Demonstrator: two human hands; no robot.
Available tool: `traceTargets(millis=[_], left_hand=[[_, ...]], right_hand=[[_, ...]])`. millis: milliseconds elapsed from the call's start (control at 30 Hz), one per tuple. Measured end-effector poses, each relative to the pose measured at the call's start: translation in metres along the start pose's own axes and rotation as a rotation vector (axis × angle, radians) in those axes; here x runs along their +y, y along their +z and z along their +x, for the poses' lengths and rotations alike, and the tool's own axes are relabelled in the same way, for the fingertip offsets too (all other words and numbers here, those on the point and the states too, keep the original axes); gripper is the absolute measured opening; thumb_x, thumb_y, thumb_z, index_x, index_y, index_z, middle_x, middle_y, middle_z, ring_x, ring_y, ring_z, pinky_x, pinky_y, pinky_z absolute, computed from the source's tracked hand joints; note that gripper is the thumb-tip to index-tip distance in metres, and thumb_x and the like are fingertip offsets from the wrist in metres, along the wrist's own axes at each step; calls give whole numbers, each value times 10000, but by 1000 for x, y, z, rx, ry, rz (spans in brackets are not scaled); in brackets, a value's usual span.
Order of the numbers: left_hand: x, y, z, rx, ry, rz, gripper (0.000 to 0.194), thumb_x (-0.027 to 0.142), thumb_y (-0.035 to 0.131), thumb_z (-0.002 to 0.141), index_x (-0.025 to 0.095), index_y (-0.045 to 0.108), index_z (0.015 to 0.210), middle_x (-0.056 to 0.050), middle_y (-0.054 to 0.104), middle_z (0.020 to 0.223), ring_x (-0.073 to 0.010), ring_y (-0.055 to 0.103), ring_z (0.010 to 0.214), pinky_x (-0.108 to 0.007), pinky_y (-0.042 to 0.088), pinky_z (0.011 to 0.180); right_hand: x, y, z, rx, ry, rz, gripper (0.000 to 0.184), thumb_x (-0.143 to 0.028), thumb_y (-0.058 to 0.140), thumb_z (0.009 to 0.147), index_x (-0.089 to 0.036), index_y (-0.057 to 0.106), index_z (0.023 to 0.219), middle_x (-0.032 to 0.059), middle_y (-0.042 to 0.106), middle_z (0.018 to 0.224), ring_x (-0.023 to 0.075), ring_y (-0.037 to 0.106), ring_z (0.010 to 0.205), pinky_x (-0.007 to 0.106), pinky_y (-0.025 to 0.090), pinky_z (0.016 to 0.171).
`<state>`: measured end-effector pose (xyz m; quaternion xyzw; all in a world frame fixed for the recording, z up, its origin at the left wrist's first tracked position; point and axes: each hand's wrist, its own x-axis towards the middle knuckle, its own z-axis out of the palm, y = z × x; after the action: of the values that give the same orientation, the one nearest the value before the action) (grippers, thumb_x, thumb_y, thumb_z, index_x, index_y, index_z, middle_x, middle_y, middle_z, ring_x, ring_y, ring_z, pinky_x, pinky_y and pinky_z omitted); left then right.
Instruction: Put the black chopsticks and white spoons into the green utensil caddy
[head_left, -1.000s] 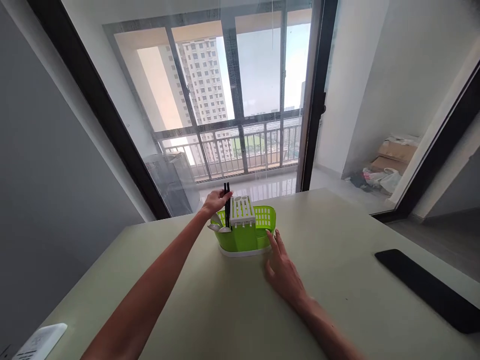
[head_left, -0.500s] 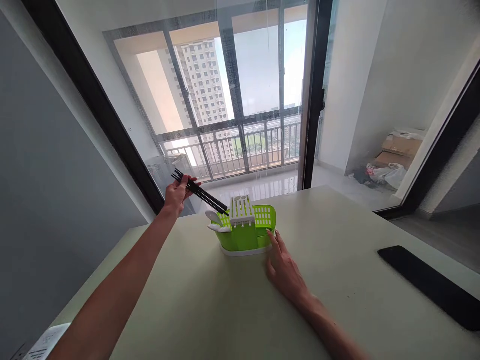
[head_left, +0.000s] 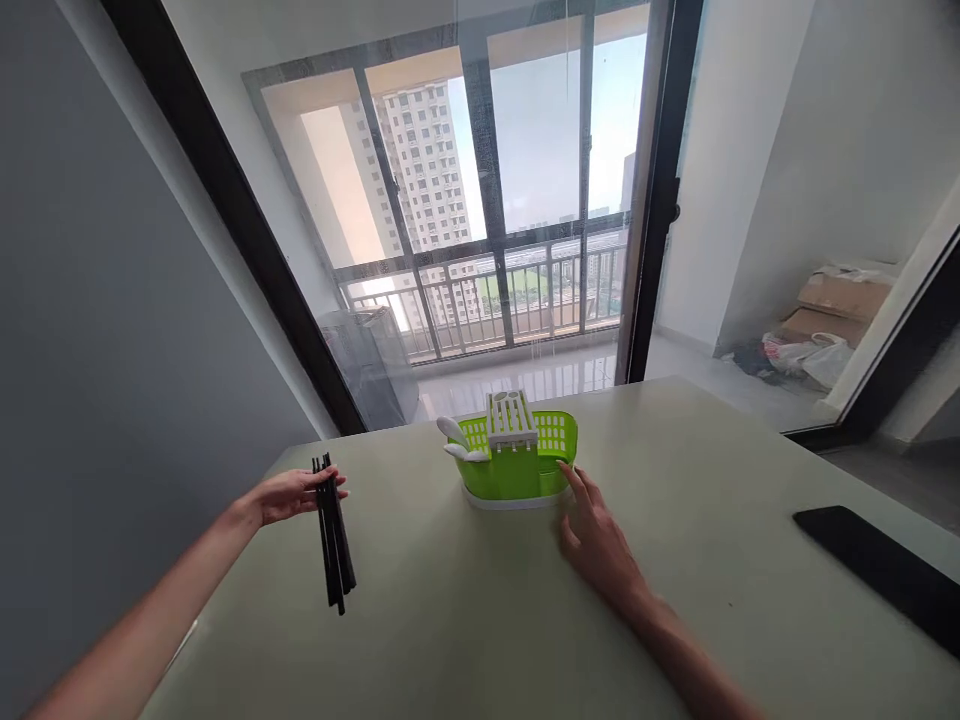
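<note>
A bundle of black chopsticks (head_left: 336, 545) hangs down from my left hand (head_left: 294, 494), whose fingers are closed around their upper ends. Mid-table stands a green utensil basket (head_left: 514, 475) with slotted sides, a white base and a white slotted rack (head_left: 511, 420) on top. White spoons (head_left: 463, 445) stick out over its left side. My right hand (head_left: 600, 530) is at the basket's right front corner, fingertips at the rim, fingers stretched out and holding nothing I can see. Whether they press on the rim is hard to tell.
The pale table (head_left: 465, 620) reaches toward a glass door with a dark frame (head_left: 651, 250). A long black flat object (head_left: 877, 570) lies at the table's right. Beyond the glass, cardboard boxes (head_left: 847, 300) and plastic bags (head_left: 814, 355) sit on the floor.
My left hand has moved away from the basket, left and toward me, with the chopsticks, which now hang nearly upright instead of slanting over the basket. My right hand stays by the basket.
</note>
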<state>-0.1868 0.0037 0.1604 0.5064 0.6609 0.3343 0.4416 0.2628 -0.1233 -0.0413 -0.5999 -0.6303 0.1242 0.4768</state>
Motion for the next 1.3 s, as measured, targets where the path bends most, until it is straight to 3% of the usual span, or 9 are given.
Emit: traceTargets(millis=[133, 367, 500, 700, 800, 900, 1033, 1167, 1300], left_hand=[[-28, -2, -8, -214, -269, 81, 553, 500, 1008, 465, 164, 725, 801, -158, 800, 1029, -377, 782, 993, -397, 654, 826], [-54, -3, -12, -337, -331, 255, 659, 647, 958, 433, 175, 761, 849, -182, 792, 1126, -339, 771, 1054, -304, 641, 796], [-61, 1, -7, -321, -304, 466, 624, 669, 931, 447, 165, 754, 768, -144, 798, 891, -282, 786, 837, -277, 627, 667], [-59, 18, 4, -192, -214, 762, 568, 636, 895, 394, 196, 568, 540, -34, 602, 497, -272, 699, 554, -370, 609, 543], [-47, 25, 6, -121, -126, 870, 539, 647, 855, 421, 195, 601, 571, -87, 661, 561, -353, 742, 678, -431, 622, 617], [-29, 39, 5, -6, 83, 915, 613, 717, 776, 517, 191, 707, 823, -176, 776, 933, -433, 725, 1048, -495, 606, 860], [0, 83, -3, 50, 423, 835, 823, 776, 513, 830, 178, 571, 1391, -165, 597, 1484, -334, 551, 1388, -433, 461, 1137], [32, 138, -6, 52, 716, 652, 775, 724, 314, 992, 146, 537, 1458, -161, 555, 1541, -313, 509, 1434, -459, 381, 1204], [61, 169, 0, -53, 735, 646, 827, 683, 113, 1041, 148, 591, 1452, -129, 564, 1544, -285, 480, 1474, -439, 344, 1233]], right_hand=[[1, -2, -1, -19, 15, -1, 789, -160, 456, 919, -371, 211, 1639, 115, 355, 1628, 308, 455, 1466, 516, 527, 1070], [1, -6, -1, -22, 30, 15, 745, -191, 476, 918, -349, 260, 1613, 111, 444, 1551, 285, 500, 1409, 498, 508, 1091], [1, -7, -1, -29, 48, 23, 741, -203, 478, 917, -346, 271, 1614, 118, 459, 1544, 291, 547, 1351, 497, 536, 1043], [0, -8, -1, -18, 36, 32, 728, -213, 478, 913, -331, 294, 1607, 120, 494, 1496, 279, 539, 1341, 478, 531, 1041], [1, -8, 0, -13, 28, 36, 737, -204, 474, 903, -334, 294, 1606, 118, 497, 1477, 270, 552, 1317, 473, 525, 1044], [2, -7, 1, -11, 28, 37, 757, -194, 485, 884, -340, 298, 1604, 118, 488, 1476, 270, 564, 1297, 475, 527, 1037], [5, -5, 2, -5, 34, 36, 773, -189, 498, 876, -360, 302, 1604, 111, 485, 1477, 273, 564, 1299, 477, 532, 1029], [6, -4, 3, -3, 34, 44, 762, -188, 498, 888, -359, 305, 1604, 114, 482, 1468, 270, 574, 1291, 476, 533, 1034], [5, -4, 4, -1, 37, 51, 756, -175, 494, 897, -362, 304, 1605, 117, 480, 1465, 271, 582, 1281, 482, 537, 1032]])
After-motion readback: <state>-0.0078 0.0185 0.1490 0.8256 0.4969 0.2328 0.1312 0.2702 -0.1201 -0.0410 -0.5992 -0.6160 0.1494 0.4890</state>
